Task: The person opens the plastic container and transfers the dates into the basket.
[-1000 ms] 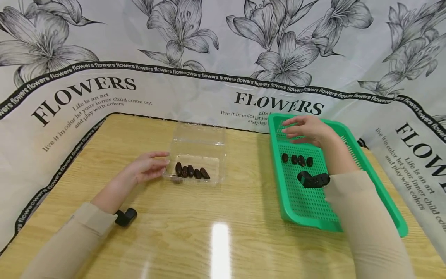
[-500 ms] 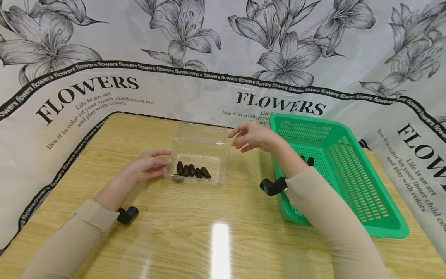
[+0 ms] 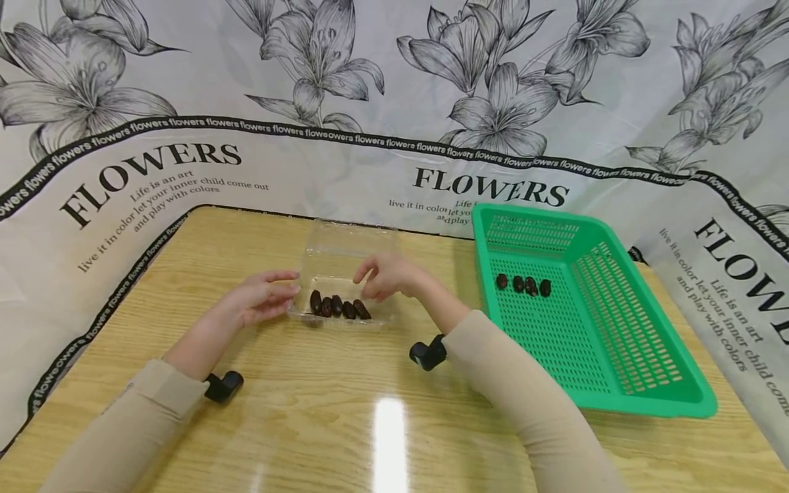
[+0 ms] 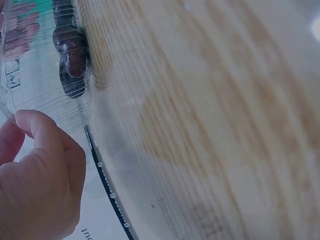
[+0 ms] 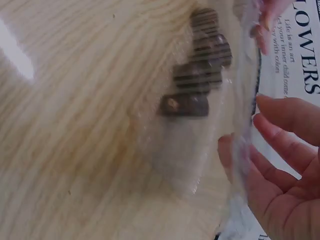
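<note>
A clear plastic clamshell box (image 3: 385,318) stands on the table with its lid raised at the back. Several dark brown dates (image 3: 336,305) lie in a row along its front. My left hand (image 3: 261,298) pinches the box's left rim between thumb and forefinger, plain in the left wrist view, where the hand (image 4: 42,175) is at lower left. Over the right part of the box is my right hand (image 3: 388,276), fingers loosely bent and holding nothing. In the right wrist view its fingers (image 5: 280,150) reach past the box wall, near the dates (image 5: 200,75).
To the right stands a green perforated basket (image 3: 616,404) with several dates (image 3: 531,285) in a row on its floor. A white cloth printed with flowers (image 3: 345,164) borders the table's back and sides. The wooden table (image 3: 320,411) shows a bright light reflection at the front.
My right hand has moved left from above the green basket to over the clear box, uncovering the dates in the basket. The left hand has stayed at the box's left rim.
</note>
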Action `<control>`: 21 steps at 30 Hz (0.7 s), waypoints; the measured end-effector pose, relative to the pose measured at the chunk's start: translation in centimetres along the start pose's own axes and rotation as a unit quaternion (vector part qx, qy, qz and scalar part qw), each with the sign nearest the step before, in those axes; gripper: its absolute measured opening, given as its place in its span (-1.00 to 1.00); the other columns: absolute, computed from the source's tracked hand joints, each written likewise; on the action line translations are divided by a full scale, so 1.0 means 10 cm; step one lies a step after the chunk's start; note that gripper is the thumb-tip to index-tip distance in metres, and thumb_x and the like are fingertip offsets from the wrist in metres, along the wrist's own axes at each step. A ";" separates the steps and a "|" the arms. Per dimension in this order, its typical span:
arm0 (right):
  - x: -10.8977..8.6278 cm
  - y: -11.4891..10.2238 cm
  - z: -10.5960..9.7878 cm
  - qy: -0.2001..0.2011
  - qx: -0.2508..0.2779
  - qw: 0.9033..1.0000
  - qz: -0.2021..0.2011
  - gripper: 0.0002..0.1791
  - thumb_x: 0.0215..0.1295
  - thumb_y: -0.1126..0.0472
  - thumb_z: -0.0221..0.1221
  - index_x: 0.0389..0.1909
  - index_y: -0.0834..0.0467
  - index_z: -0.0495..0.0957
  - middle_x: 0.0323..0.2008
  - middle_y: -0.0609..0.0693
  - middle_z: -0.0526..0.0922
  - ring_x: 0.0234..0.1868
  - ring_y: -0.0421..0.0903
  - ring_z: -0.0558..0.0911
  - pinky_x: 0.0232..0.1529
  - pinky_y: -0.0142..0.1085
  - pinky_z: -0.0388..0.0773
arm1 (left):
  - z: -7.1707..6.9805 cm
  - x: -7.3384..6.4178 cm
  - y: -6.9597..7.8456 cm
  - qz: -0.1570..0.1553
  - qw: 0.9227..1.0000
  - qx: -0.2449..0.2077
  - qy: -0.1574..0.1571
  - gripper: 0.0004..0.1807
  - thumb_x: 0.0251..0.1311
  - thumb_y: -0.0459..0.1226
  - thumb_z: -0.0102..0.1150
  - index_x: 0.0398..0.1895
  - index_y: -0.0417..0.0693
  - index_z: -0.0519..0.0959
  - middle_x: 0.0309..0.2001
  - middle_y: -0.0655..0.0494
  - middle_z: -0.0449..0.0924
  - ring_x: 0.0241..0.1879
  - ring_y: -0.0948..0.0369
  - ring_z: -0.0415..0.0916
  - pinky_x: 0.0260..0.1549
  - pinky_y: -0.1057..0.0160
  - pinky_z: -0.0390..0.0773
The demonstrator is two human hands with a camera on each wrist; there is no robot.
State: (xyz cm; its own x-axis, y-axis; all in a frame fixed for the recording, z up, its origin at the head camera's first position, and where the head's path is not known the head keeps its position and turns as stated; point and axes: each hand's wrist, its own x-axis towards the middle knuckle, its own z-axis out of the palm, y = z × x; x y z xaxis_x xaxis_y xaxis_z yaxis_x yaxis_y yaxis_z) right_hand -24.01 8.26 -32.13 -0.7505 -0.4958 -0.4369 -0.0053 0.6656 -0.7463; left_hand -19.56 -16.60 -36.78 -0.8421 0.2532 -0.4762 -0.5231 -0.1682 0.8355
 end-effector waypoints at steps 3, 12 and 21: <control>0.04 0.00 0.10 -0.008 -0.024 1.000 0.008 -0.65 0.09 0.49 0.21 -0.05 0.35 0.50 -0.45 0.04 0.56 -0.54 -0.15 0.42 -0.39 -0.31 0.54 | 0.00 -0.01 -0.01 -0.003 1.000 -0.001 -0.002 -0.33 0.23 -0.46 0.07 0.38 -0.30 0.04 -0.32 0.09 0.46 -0.43 0.33 0.46 -0.41 0.51 0.53; 0.14 0.02 0.29 0.019 -0.157 0.987 0.005 -0.68 0.05 0.44 0.28 -0.12 0.26 0.55 -0.38 0.05 0.56 -0.65 -0.19 0.34 -0.57 -0.38 0.35 | 0.00 -0.02 0.02 -0.001 1.000 0.007 0.003 -0.38 0.24 -0.47 0.05 0.35 -0.31 0.09 -0.37 0.12 0.48 -0.46 0.34 0.46 -0.43 0.50 0.53; 0.16 0.03 0.36 0.041 -0.230 0.972 0.007 -0.74 0.04 0.38 0.31 -0.19 0.20 0.62 -0.10 0.06 0.58 -0.55 -0.18 0.41 -0.47 -0.35 0.42 | 0.02 -0.01 0.01 -0.004 1.000 0.008 0.003 -0.36 0.24 -0.46 0.06 0.36 -0.29 0.08 -0.37 0.13 0.47 -0.45 0.34 0.46 -0.42 0.51 0.53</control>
State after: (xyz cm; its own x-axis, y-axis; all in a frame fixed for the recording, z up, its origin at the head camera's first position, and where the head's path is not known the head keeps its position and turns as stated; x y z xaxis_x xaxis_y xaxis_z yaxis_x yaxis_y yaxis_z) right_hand -22.82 5.68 -34.86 -0.8032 -0.4504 -0.3898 -0.2746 0.8607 -0.4287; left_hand -19.53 -16.50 -36.56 -0.8386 0.2494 -0.4842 -0.5276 -0.1513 0.8359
